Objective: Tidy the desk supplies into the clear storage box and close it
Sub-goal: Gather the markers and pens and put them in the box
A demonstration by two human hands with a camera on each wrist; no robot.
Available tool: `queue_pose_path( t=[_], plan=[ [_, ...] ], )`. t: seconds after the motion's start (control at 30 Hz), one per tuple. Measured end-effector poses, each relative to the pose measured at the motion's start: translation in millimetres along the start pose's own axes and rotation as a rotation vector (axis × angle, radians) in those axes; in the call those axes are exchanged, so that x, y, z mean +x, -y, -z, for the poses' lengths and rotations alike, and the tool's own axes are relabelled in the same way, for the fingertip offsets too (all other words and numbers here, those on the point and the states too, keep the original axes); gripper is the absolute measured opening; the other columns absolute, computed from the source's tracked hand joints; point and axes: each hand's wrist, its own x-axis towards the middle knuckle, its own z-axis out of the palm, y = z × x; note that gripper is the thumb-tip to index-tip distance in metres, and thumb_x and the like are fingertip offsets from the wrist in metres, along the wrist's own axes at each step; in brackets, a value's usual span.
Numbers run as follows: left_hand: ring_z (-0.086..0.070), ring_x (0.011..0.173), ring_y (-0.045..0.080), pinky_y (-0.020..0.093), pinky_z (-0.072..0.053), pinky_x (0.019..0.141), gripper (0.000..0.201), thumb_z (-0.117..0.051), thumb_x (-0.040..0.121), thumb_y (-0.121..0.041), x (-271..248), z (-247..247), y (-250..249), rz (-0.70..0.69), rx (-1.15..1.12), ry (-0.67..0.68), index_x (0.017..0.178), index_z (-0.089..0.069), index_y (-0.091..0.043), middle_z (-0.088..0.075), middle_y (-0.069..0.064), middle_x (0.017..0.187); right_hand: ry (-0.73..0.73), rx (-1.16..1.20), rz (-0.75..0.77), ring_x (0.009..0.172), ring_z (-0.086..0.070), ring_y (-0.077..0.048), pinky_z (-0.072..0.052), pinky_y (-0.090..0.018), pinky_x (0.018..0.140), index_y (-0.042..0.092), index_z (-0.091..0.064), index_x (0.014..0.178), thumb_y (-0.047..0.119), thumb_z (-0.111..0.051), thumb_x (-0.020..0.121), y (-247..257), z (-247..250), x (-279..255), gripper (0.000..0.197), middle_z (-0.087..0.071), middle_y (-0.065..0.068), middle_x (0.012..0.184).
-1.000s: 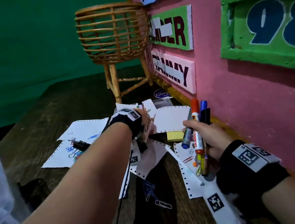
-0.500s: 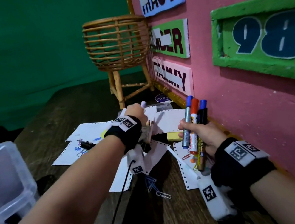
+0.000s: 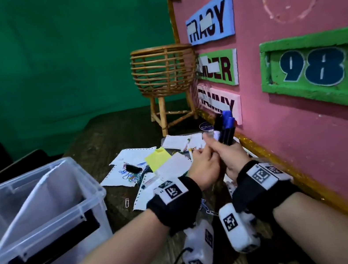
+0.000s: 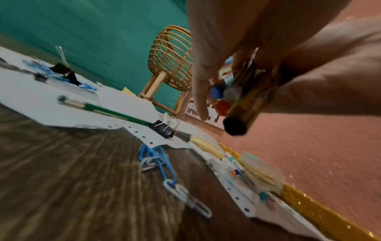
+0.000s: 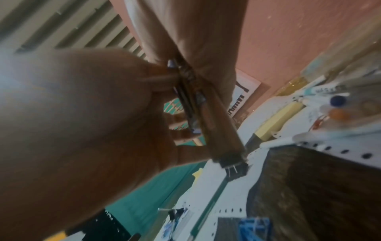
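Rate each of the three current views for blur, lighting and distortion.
Head view: mostly sharp, wide-angle bend, slight smear on the clear storage box. Left wrist view: desk streaked by motion blur, the bundle of markers soft. Right wrist view: heavily blurred, the right hand dim and filling the frame.

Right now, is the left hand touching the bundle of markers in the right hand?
Touching. In the left wrist view, the left hand's fingers lie against the marker bundle gripped by the right hand.

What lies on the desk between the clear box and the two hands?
In the head view, loose white papers and one paper clip lie between the clear box and the hands.
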Motion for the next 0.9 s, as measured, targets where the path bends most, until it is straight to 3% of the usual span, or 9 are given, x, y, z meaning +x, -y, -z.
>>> queue_pose_path(
  t=[0.1, 0.2, 0.27, 0.33, 0.43, 0.6, 0.73, 0.8, 0.9],
  plan=[
    [-0.025, 0.133, 0.024, 0.016, -0.017, 0.104, 0.042, -0.026, 0.102, -0.017, -10.0, 4.3, -0.2, 0.019, -0.029, 0.058, 0.144, -0.026, -0.014, -0.032, 0.018, 0.140, -0.050, -0.016, -0.004, 0.068, -0.066, -0.023, -0.056, -0.037, 0.078, -0.004, -0.061, 0.105, 0.009, -0.072, 0.076, -3.0, -7.1, -7.1, 0.034, -0.067, -0.016, 0.084],
    [-0.036, 0.131, 0.020, 0.030, -0.031, 0.108, 0.060, -0.046, 0.094, -0.031, -21.7, 9.2, -4.2, 0.053, -0.356, -0.038, 0.147, -0.018, -0.024, -0.035, 0.007, 0.138, -0.141, -0.082, 0.065, 0.074, -0.065, -0.027, -0.054, -0.041, 0.081, 0.000, -0.063, 0.104, 0.011, -0.068, 0.078, 1.2, -13.9, -11.2, 0.029, -0.067, -0.011, 0.085],
    [-0.047, 0.120, 0.023, 0.035, -0.042, 0.086, 0.072, -0.061, 0.082, -0.036, -28.2, 18.6, 0.5, 0.221, -0.551, -0.033, 0.143, -0.023, -0.027, -0.042, 0.004, 0.131, -0.136, -0.119, 0.115, 0.077, -0.065, -0.026, -0.054, -0.040, 0.080, 0.003, -0.063, 0.109, 0.014, -0.067, 0.078, 6.8, -14.3, -11.9, 0.034, -0.067, -0.010, 0.091],
    [-0.055, 0.100, 0.023, 0.032, -0.046, 0.072, 0.054, -0.067, 0.068, -0.037, -36.4, 32.0, 4.7, 0.393, -0.652, 0.177, 0.117, -0.049, -0.023, -0.049, 0.008, 0.111, -0.110, -0.157, 0.177, 0.071, -0.063, -0.020, -0.052, -0.034, 0.074, 0.007, -0.063, 0.106, 0.013, -0.067, 0.077, 11.8, -12.9, -13.0, 0.029, -0.067, -0.008, 0.087],
    [-0.070, 0.070, 0.015, 0.026, -0.059, 0.067, 0.015, -0.060, 0.078, -0.014, -48.0, 34.1, 3.8, 0.417, -0.808, 0.436, 0.092, -0.059, -0.008, -0.065, 0.008, 0.086, -0.027, -0.151, 0.218, 0.059, -0.063, -0.015, -0.051, -0.029, 0.065, 0.011, -0.060, 0.102, 0.007, -0.070, 0.073, 13.9, -15.9, -19.5, 0.032, -0.065, -0.007, 0.079],
    [-0.070, 0.056, 0.018, 0.019, -0.058, 0.055, 0.020, -0.045, 0.079, 0.022, -44.5, 31.6, -0.4, 0.333, -0.840, 0.222, 0.083, -0.058, 0.008, -0.069, 0.013, 0.063, 0.125, -0.166, 0.118, 0.065, -0.064, -0.027, -0.056, -0.039, 0.069, 0.006, -0.060, 0.093, 0.004, -0.073, 0.064, 10.0, -21.1, -32.5, 0.033, -0.066, -0.018, 0.085],
    [-0.069, 0.068, 0.019, 0.022, -0.059, 0.065, 0.025, -0.058, 0.074, 0.018, -48.3, 40.4, -2.4, 0.340, -0.759, 0.121, 0.092, -0.059, 0.001, -0.067, 0.014, 0.081, 0.185, -0.178, 0.069, 0.071, -0.063, -0.028, -0.053, -0.043, 0.080, 0.015, -0.062, 0.077, -0.004, -0.067, 0.071, 12.5, -15.6, -38.2, 0.020, -0.064, -0.013, 0.076],
    [-0.064, 0.079, 0.024, 0.032, -0.055, 0.071, 0.053, -0.072, 0.059, 0.006, -50.9, 47.6, -7.3, 0.285, -0.603, 0.074, 0.108, -0.054, -0.003, -0.063, 0.012, 0.091, 0.164, -0.254, 0.116, 0.076, -0.063, -0.029, -0.054, -0.041, 0.076, 0.013, -0.063, 0.075, 0.000, -0.068, 0.071, 11.9, -13.5, -41.1, 0.015, -0.064, -0.010, 0.073],
    [-0.057, 0.067, 0.022, 0.029, -0.045, 0.058, 0.055, -0.073, 0.049, 0.000, -57.4, 52.1, -20.0, 0.131, -0.427, 0.127, 0.101, -0.057, -0.006, -0.061, 0.008, 0.076, 0.127, -0.296, 0.132, 0.076, -0.065, -0.030, -0.054, -0.039, 0.067, 0.007, -0.065, 0.089, 0.010, -0.073, 0.069, 14.0, -18.2, -52.4, 0.021, -0.065, -0.012, 0.075]
  ],
)
